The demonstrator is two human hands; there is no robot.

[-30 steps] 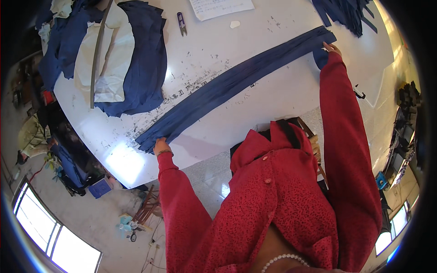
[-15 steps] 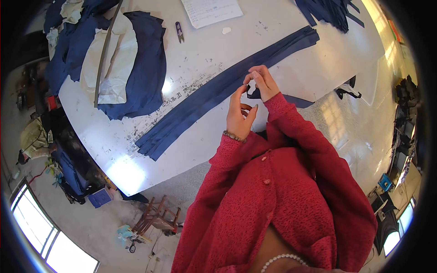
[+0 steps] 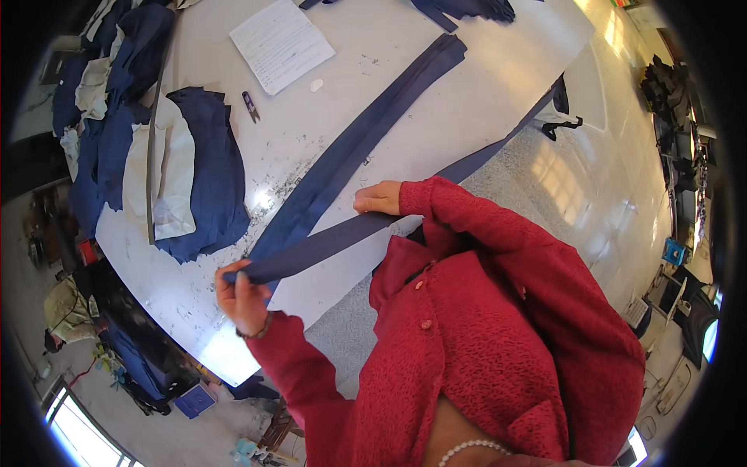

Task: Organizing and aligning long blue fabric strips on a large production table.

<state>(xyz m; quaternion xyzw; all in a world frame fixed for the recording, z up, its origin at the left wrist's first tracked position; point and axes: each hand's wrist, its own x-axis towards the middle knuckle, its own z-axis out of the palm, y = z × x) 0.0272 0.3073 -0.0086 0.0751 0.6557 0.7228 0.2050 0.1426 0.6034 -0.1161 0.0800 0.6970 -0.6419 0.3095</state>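
Observation:
My left hand, a bracelet at its wrist, pinches the end of a single dark navy strip at the table's near edge. My right hand, fingers together and curved, holds that strip farther along; the strip continues rightward along the table edge, partly behind my sleeve. Beyond it, a long bundle of navy strips lies diagonally across the white table, its lower end partly under the held strip.
Navy cut pieces with cream paper patterns and a long dark bar lie at left. Small snips, a written sheet and more navy strips are farther back. Black items sit at the right edge.
My hands, together over the bundle half a second ago, are now apart, left hand down-left, right hand leftward, with the single strip stretched between. The view has turned, shifting the table.

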